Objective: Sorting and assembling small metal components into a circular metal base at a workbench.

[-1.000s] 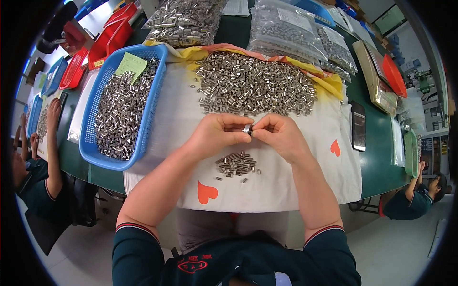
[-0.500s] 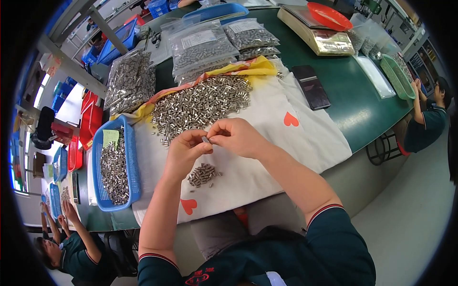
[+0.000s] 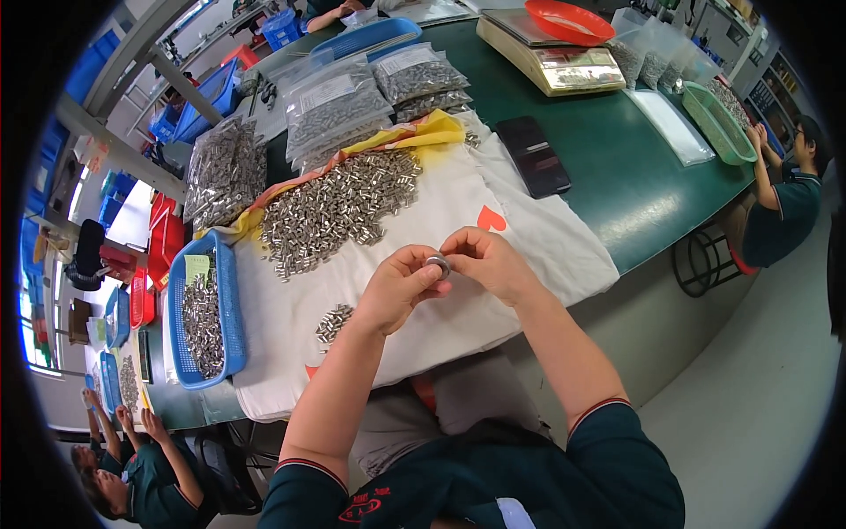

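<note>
My left hand (image 3: 398, 289) is closed in a pinch on a small round metal piece (image 3: 438, 264) that shows a ring-like end. From the other side, the thumb and fingers of my right hand (image 3: 487, 264) close on the same piece. Both hands hover above the white cloth (image 3: 529, 256), to the right of a small heap of metal cylinders (image 3: 333, 324), partly hidden by my left forearm. Farther off, a large pile of similar shiny cylinders (image 3: 339, 207) spreads over the cloth.
On the left stands a blue basket (image 3: 233, 309) of cylinders. Filled plastic bags (image 3: 330, 110) line the far side. A dark phone (image 3: 534, 157) lies at the cloth's right edge; a scale (image 3: 551, 62) with a red tray (image 3: 571, 21) stands behind. Other people sit left and right.
Both hands have moved right, away from the large pile, still together. The held piece now shows its round end instead of its side. The view has shifted a little.
</note>
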A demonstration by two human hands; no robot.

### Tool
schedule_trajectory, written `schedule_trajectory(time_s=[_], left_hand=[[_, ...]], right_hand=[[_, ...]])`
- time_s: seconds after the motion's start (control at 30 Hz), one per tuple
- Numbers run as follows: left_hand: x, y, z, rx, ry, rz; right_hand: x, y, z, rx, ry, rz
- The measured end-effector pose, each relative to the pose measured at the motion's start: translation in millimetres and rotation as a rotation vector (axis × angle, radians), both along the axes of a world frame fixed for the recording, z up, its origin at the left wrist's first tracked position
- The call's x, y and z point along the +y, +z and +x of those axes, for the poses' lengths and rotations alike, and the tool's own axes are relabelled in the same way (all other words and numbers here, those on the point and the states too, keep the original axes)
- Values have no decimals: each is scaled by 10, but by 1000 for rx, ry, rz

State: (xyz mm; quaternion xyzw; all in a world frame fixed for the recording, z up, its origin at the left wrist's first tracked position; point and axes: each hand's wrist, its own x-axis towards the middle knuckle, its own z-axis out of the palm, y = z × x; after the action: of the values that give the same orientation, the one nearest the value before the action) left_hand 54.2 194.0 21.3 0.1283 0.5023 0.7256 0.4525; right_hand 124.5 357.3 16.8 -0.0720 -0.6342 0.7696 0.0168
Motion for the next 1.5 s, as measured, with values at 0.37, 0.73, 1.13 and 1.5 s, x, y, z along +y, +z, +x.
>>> schedule_trajectory(time_s=[0.37, 0.73, 1.13, 1.5], left_hand=[[84, -71, -3, -2, 36, -25], [246, -41, 75, -128, 150, -44], [112, -16, 199, -280, 167, 112], [-519, 182, 189, -218, 124, 145]], right_hand=[[88, -60, 9, -156, 116, -247], [22, 18, -20, -19, -137, 301], [20, 294, -56, 212, -132, 772], [1035, -133, -1511, -19, -474, 1350]])
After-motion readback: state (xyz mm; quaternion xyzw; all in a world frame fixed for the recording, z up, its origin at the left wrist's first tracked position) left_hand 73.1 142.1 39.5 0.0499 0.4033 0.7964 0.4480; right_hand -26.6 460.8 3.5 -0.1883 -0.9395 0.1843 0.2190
